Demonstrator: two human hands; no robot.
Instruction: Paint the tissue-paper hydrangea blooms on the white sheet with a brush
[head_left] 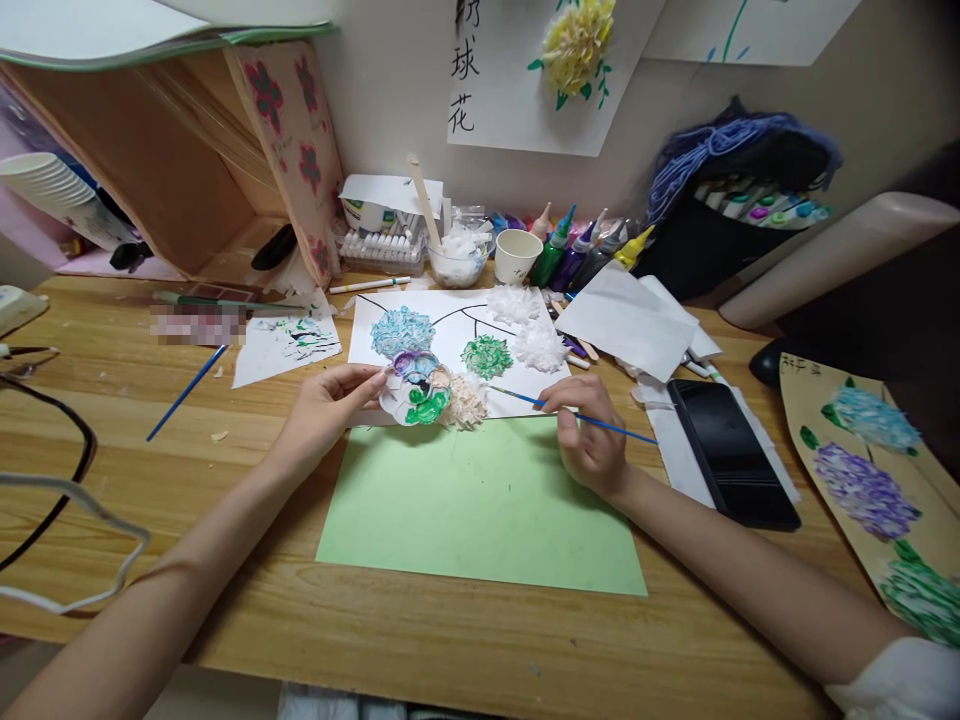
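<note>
My left hand (330, 405) pinches the left edge of a small flower-shaped paint palette (416, 390) smeared with purple, blue, peach and green. My right hand (589, 430) holds a thin blue paintbrush (600, 422), its tip pointing left near a peach textured flower (466, 402). Under the palette and brush tip lies a white sheet (442, 310) with black branch lines. On it sit a light blue flower (403, 331), a green flower (487, 356) and white puffy clusters (541, 346). Nearer to me is a light green sheet (484, 510).
Paint bottles (551, 250), a paper cup (517, 256) and a bowl of white material (457, 255) line the back. A black phone (731, 450) lies right, beside a flower picture (870, 480). Another blue brush (186, 392) and white cables (82, 500) are on the left.
</note>
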